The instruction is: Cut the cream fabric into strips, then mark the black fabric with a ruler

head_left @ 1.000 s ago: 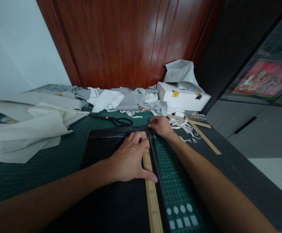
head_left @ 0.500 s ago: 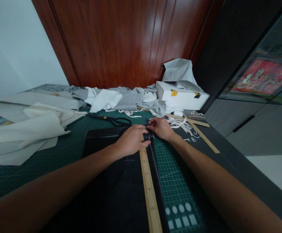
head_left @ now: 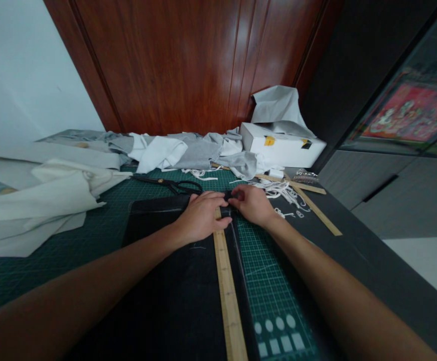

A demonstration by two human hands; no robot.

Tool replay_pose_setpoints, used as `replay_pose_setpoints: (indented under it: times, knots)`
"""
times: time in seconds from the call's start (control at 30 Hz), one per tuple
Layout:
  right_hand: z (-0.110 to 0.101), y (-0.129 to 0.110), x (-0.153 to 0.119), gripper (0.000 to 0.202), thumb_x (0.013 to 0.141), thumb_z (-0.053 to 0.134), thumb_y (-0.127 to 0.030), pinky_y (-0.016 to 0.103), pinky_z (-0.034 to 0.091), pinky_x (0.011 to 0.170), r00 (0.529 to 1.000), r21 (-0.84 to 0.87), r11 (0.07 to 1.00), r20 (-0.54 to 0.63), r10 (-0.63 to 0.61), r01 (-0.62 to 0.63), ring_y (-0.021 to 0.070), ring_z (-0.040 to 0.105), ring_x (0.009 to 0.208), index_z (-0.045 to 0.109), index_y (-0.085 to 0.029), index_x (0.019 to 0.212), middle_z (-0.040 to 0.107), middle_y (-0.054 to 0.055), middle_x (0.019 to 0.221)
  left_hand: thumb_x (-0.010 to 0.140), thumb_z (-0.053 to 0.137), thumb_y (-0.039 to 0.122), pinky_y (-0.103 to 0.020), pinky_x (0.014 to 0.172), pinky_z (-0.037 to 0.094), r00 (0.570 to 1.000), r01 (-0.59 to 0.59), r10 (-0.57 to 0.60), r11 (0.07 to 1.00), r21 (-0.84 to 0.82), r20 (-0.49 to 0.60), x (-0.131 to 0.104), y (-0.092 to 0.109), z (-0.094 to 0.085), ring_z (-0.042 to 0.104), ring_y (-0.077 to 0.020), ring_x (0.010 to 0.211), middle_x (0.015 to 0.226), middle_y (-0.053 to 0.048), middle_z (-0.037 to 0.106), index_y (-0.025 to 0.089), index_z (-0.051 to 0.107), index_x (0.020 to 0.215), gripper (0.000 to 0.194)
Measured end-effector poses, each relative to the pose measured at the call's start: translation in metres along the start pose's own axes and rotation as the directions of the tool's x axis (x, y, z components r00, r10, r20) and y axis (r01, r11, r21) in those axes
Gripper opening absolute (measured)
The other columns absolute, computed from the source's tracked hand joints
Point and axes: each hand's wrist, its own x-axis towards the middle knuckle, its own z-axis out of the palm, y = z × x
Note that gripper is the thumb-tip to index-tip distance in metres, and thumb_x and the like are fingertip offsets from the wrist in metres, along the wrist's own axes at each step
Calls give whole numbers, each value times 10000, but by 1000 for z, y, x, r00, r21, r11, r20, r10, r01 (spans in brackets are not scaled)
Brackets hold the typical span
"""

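Black fabric (head_left: 173,286) lies on the green cutting mat (head_left: 269,281), its far edge folded over and marked with a pale line. A wooden ruler (head_left: 229,296) runs lengthwise along its right side. My left hand (head_left: 204,215) presses down on the ruler's far end and the fabric, fingers spread. At the far right corner, my right hand (head_left: 252,203) has thumb and fingers pinched together at the black fabric's edge. Its fingertips nearly meet those of my left hand. Black scissors (head_left: 173,184) rest just beyond the fabric.
Cream cloth (head_left: 41,200) is heaped at the left. Grey and white cloth pieces (head_left: 195,153) line the back, beside a white box (head_left: 284,148). White cords (head_left: 282,191) and other wooden strips (head_left: 318,213) lie at the right, near the table's edge.
My right hand has turned slightly, its fingers still at the fabric's corner. My left hand stays on the ruler. The whole view has shifted a little.
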Motion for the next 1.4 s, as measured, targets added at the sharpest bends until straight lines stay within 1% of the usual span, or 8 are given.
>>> replay_pose_setpoints:
  times: [0.23,0.33,0.4,0.6,0.73,0.9,1.2,1.4]
  knots:
    - [3,5,2,216,915,715,-257,299,428,667,996,-78,995,70,-55,61,224,677,750,739,-196,1121,755,60,839,811,754,461,-511,1052,399,998,64,-65,997,36,26,3,-1,-5,492,-341,1351,1433,-99,598,232,715,1073,350]
    - [3,5,4,348,909,731,-270,311,413,646,997,-113,993,71,-7,15,247,689,759,665,-142,1227,751,87,848,894,672,458,-468,993,445,988,138,-142,988,63,67,21,-1,-12,605,-311,1198,1234,-102,683,204,695,1021,284]
    - [3,4,5,377,911,730,-268,311,411,641,997,-128,992,79,16,-5,253,697,765,629,-137,1249,751,88,853,955,599,394,-475,989,448,974,208,-216,973,103,68,38,-1,-17,631,-305,1161,1196,-125,692,172,640,1145,295]
    - [2,0,5,330,917,725,-302,320,423,644,994,-164,985,94,61,-45,280,721,822,608,-167,1195,762,103,891,950,667,376,-454,921,562,891,281,-336,936,211,304,77,3,-29,664,-254,1080,1214,-111,669,149,647,1192,332]
    - [1,-2,4,317,936,704,-309,331,445,679,991,-190,980,107,76,-54,297,730,880,599,-165,1198,774,127,953,944,647,337,-356,769,556,884,255,-304,950,179,355,84,3,-34,673,-221,900,1004,-85,701,112,695,1046,251]
    - [1,-4,3,334,948,686,-327,335,468,735,989,-233,971,117,92,-62,323,728,995,593,-155,1218,776,157,1033,820,648,246,-283,559,362,896,250,-249,967,45,368,88,-4,-39,545,-158,636,627,-8,595,144,696,717,153]
    - [-1,-9,1,377,980,635,-339,343,503,789,985,-257,964,135,106,-69,313,737,1022,560,-136,1288,785,144,1043,723,743,314,-292,514,268,822,326,-258,944,-47,508,90,0,-46,396,-121,487,487,28,473,173,587,524,289]
    - [-2,-11,-1,378,983,640,-330,343,510,809,985,-261,963,135,107,-69,305,735,1037,556,-137,1297,783,141,1059,624,748,97,-264,537,296,857,315,-258,947,-57,446,91,-5,-45,450,-123,547,564,55,523,170,633,671,144]
